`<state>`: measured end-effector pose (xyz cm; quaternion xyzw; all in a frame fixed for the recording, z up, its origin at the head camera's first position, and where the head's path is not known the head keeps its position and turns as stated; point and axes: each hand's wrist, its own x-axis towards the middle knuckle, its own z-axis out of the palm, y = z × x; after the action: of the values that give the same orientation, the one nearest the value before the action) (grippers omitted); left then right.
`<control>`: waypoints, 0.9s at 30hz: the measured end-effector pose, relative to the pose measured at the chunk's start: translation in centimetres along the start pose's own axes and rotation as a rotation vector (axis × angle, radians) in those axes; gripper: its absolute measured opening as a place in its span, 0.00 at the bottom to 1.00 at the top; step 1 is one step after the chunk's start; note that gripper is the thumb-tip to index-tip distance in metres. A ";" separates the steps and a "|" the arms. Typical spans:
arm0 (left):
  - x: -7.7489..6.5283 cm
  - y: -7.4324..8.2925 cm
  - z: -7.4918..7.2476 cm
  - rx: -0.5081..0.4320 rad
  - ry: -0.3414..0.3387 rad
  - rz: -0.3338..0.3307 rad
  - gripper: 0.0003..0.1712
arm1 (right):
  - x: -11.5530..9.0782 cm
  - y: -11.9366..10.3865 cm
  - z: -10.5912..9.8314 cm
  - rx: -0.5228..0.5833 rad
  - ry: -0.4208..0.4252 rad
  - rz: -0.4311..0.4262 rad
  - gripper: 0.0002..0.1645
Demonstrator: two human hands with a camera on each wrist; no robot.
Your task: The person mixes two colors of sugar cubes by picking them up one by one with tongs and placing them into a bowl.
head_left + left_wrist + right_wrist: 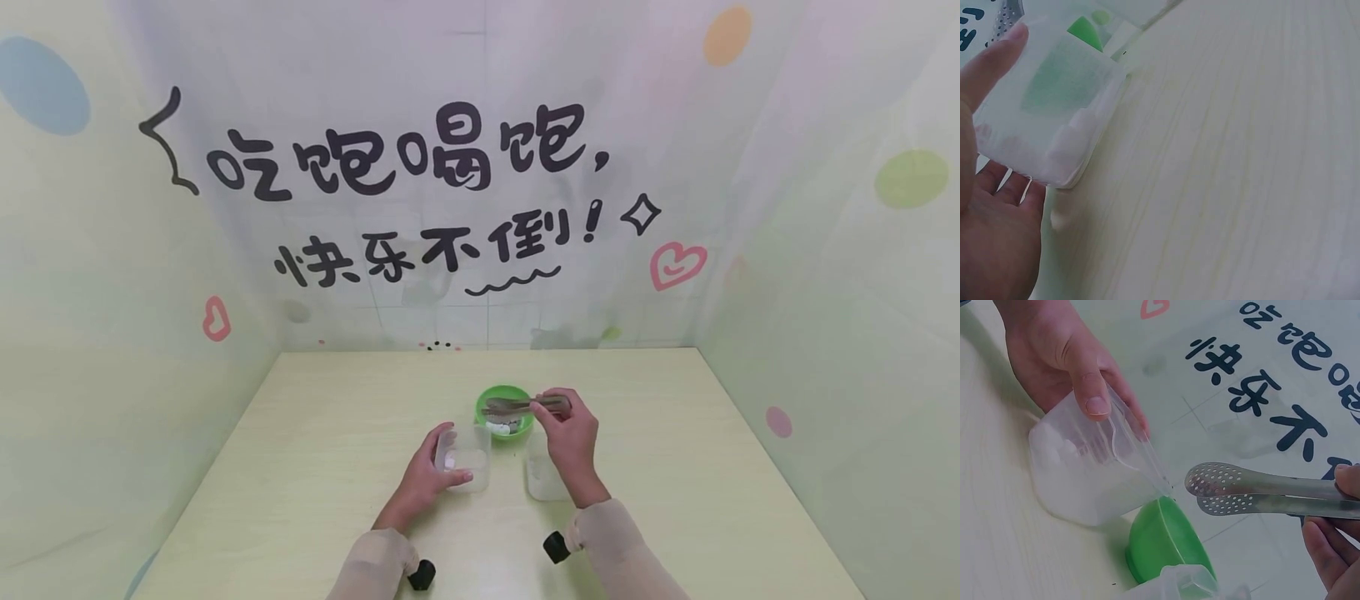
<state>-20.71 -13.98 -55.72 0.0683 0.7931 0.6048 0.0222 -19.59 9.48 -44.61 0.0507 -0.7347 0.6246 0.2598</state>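
My left hand (423, 481) grips a clear plastic container (474, 477) by its side, thumb on the near wall and fingers round the far left. Pale whitish lumps (1071, 145) show through its wall in the left wrist view. Steel tongs (1241, 492) with perforated tips are pinched in my right hand (574, 442). Their tips lie together, or nearly so, above a green bowl (1163, 540), and I see nothing between them. Something white (498, 428) shows in the bowl.
A second clear plastic container (542, 482) stands on the table, partly hidden under my right hand. The pale wooden table (337, 417) ends at a printed backdrop (420, 317) behind the bowl. A small dark speck lies near the bowl's foot.
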 end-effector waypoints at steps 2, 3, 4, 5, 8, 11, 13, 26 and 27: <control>0.0 -0.1 -0.1 -0.001 0.002 -0.006 0.52 | 0.0 1.1 0.2 0.013 -0.003 -0.001 0.12; 0.0 0.0 0.0 -0.019 0.006 -0.016 0.52 | 0.0 1.7 0.3 0.015 -0.004 -0.006 0.12; 0.0 0.0 0.0 -0.016 0.006 -0.015 0.53 | -0.1 2.2 0.4 0.020 -0.005 -0.006 0.11; 0.0 0.0 0.0 -0.013 0.009 -0.017 0.52 | -0.1 2.8 0.6 0.025 -0.008 -0.002 0.11; 0.2 -0.6 0.2 0.004 0.013 -0.015 0.53 | -0.3 3.7 0.9 0.035 -0.019 0.023 0.11; 0.2 -0.9 0.2 0.003 0.013 -0.010 0.53 | -0.6 3.3 1.1 0.039 -0.039 0.060 0.12; 0.2 -1.0 0.2 -0.002 0.014 -0.008 0.54 | -1.0 2.3 1.1 0.027 -0.058 0.048 0.12; 0.1 -1.0 0.4 -0.005 0.007 0.005 0.54 | -3.0 -0.1 2.1 0.022 -0.133 0.055 0.12; 0.1 -1.0 0.4 -0.003 0.006 0.008 0.54 | -3.0 0.0 2.2 0.025 -0.139 0.059 0.12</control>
<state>-20.82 -13.89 -56.82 0.0695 0.7920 0.6063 0.0173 -17.67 6.60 -46.12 0.0757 -0.7444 0.6360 0.1888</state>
